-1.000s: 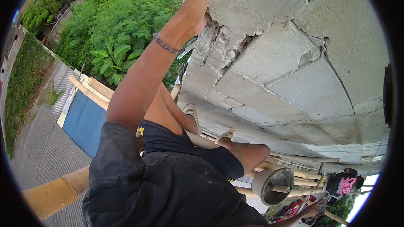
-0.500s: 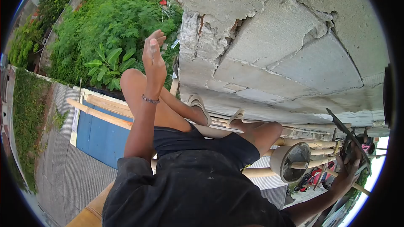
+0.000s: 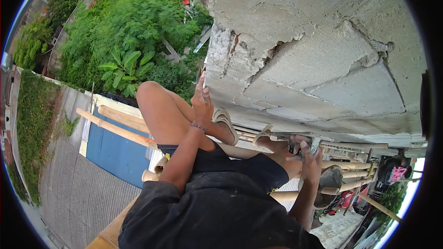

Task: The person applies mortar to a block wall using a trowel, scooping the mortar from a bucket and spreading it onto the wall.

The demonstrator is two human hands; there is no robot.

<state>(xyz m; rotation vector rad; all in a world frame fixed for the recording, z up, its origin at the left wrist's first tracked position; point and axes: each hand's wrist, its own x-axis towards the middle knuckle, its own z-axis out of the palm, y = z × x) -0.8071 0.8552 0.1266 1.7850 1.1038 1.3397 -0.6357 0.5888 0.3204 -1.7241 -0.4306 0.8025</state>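
Note:
My left hand (image 3: 203, 103) is raised beside the vertical edge of the rough grey wall (image 3: 295, 87), fingers stretched out and fingertips right at that edge. A beaded bracelet (image 3: 198, 127) circles the wrist. My right hand (image 3: 308, 154) is low by the wall's base near my right knee, its fingers curled round a dark flat plastering float (image 3: 292, 146), mostly hidden by the fingers and seen nearly edge-on. Just behind the right forearm sits a round bucket (image 3: 333, 177) with grey-coated insides, partly covered by the arm.
Bamboo poles (image 3: 353, 174) run along the wall under my sandalled feet (image 3: 224, 122). Cracks and block joints mark the wall. Below at left are a blue panel (image 3: 113, 145) and a corrugated roof (image 3: 74, 175); green plants (image 3: 124, 27) grow beyond. A person (image 3: 394, 170) is at far right.
My right hand has swung in from the far right with the float to the wall's base. My left hand has lowered and moved right, to the wall's edge. The view has shifted slightly.

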